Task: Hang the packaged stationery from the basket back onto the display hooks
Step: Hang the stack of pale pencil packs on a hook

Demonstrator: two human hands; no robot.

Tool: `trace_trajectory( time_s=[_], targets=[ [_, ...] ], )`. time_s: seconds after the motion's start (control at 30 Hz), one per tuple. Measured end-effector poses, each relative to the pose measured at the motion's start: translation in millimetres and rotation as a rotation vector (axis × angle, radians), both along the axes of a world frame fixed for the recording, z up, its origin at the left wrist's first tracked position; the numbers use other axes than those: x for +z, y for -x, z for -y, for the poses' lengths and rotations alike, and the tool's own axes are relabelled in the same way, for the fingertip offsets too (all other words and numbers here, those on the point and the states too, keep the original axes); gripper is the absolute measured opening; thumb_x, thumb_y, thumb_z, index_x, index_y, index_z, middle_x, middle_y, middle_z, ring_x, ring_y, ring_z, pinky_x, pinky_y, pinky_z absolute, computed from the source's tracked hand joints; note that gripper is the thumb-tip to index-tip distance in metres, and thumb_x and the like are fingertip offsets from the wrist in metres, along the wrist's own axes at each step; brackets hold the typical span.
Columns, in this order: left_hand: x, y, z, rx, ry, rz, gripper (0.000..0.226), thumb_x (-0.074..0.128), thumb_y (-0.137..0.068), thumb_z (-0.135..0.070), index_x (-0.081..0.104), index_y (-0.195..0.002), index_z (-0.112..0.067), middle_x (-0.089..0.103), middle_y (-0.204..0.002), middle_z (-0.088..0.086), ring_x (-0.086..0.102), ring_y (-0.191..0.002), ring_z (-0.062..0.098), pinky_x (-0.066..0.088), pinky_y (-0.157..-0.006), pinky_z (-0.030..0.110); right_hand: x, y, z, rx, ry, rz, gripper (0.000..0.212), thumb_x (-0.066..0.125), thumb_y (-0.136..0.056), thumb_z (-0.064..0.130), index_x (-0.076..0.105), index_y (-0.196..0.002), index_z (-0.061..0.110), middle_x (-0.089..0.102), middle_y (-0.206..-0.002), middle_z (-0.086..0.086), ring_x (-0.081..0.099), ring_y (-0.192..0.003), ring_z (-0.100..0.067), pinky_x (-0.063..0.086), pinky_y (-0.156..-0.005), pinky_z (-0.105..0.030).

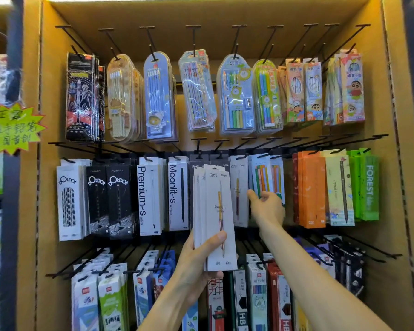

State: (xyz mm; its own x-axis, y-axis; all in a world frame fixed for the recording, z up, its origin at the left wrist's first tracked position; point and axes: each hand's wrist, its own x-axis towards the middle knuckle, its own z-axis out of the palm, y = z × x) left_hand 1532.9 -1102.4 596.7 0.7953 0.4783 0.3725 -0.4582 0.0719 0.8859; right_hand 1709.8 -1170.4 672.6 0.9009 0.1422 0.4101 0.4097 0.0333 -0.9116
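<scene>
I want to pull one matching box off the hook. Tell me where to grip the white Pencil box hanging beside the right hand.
Probably pinch the hanging white Pencil box by its lower long edges, coming from the front: the top is threaded on the hook, neighbours crowd both sides, and the bottom hangs free near the right hand.

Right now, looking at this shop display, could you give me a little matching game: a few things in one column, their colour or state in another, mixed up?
Things:
1. Forest packs
2. Moonlit-s pack
3. Left hand
4. Right hand

Descriptions:
A. white, hanging in the middle row
B. green, far right
C. reaching toward the hanging packs
D. gripping white pencil packs

Pairs: 1-B, 2-A, 3-D, 4-C
</scene>
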Motion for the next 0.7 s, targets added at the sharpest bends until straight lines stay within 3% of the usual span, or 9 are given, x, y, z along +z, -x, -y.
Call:
trace_trajectory(
  time_s=[0.13, 0.2, 0.37, 0.47, 0.57, 0.7],
  targets=[
    [-1.3, -6.3, 5.1, -0.009, -0.019, -0.001, 0.074, 0.093, -0.059, -0.043, 0.068, -0.125, -0.02, 0.073, -0.094, 0.014, 0.07, -0.076, 0.029, 0.052, -0.039, 0.026, -27.0, 56.2, 34.3, 0.459, -0.141, -0.006, 0.037, 0.061, -0.097, 0.052, 0.075, -0.107, 0.02, 0.079, -0.1, 0.002, 0.075, -0.097, -0.016, 0.059, -0.089, -0.04],
    [-2.1, -10.1, 10.3, -0.025, -0.04, -0.004, 0.072, 0.092, -0.061, -0.043, 0.068, -0.126, -0.021, 0.073, -0.091, 0.012, 0.069, -0.068, 0.023, 0.052, -0.039, 0.026, -34.1, 75.5, 47.8, 0.587, -0.138, -0.023, 0.032, 0.06, -0.1, 0.045, 0.077, -0.105, 0.018, 0.08, -0.099, 0.002, 0.077, -0.092, -0.014, 0.06, -0.083, -0.035],
    [-2.8, -14.2, 21.6, -0.001, -0.103, -0.022, 0.073, 0.092, -0.065, -0.053, 0.065, -0.127, -0.024, 0.075, -0.092, 0.011, 0.07, -0.07, 0.022, 0.052, -0.043, 0.029, -41.9, 75.3, 59.3, 0.55, -0.228, -0.005, 0.025, 0.065, -0.099, 0.032, 0.075, -0.105, 0.01, 0.08, -0.098, -0.002, 0.077, -0.092, -0.018, 0.063, -0.083, -0.038],
    [-0.7, -15.5, 25.6, 0.061, -0.128, -0.032, 0.065, 0.086, -0.072, -0.056, 0.064, -0.126, -0.028, 0.078, -0.094, 0.008, 0.074, -0.073, 0.023, 0.054, -0.047, 0.03, -43.5, 68.3, 59.2, 0.527, -0.261, 0.006, 0.024, 0.065, -0.099, 0.031, 0.073, -0.107, 0.01, 0.079, -0.097, -0.001, 0.076, -0.09, -0.015, 0.062, -0.075, -0.029],
    [2.1, -13.5, 25.4, 0.106, -0.14, -0.015, 0.055, 0.074, -0.08, -0.053, 0.062, -0.129, -0.032, 0.08, -0.102, 0.005, 0.077, -0.08, 0.023, 0.056, -0.048, 0.03, -37.9, 58.0, 58.2, 0.477, -0.31, 0.017, 0.026, 0.065, -0.098, 0.035, 0.068, -0.114, 0.014, 0.079, -0.101, -0.001, 0.077, -0.091, -0.016, 0.063, -0.079, -0.036],
    [4.3, -7.7, 21.9, 0.139, -0.129, -0.023, 0.062, 0.073, -0.075, -0.06, 0.061, -0.127, -0.027, 0.077, -0.104, 0.02, 0.077, -0.086, 0.033, 0.056, -0.049, 0.031, -14.3, 38.0, 54.7, 0.4, -0.302, 0.073, 0.019, 0.063, -0.1, 0.035, 0.066, -0.11, 0.019, 0.076, -0.103, 0.003, 0.073, -0.096, -0.011, 0.058, -0.083, -0.029]
  ],
)
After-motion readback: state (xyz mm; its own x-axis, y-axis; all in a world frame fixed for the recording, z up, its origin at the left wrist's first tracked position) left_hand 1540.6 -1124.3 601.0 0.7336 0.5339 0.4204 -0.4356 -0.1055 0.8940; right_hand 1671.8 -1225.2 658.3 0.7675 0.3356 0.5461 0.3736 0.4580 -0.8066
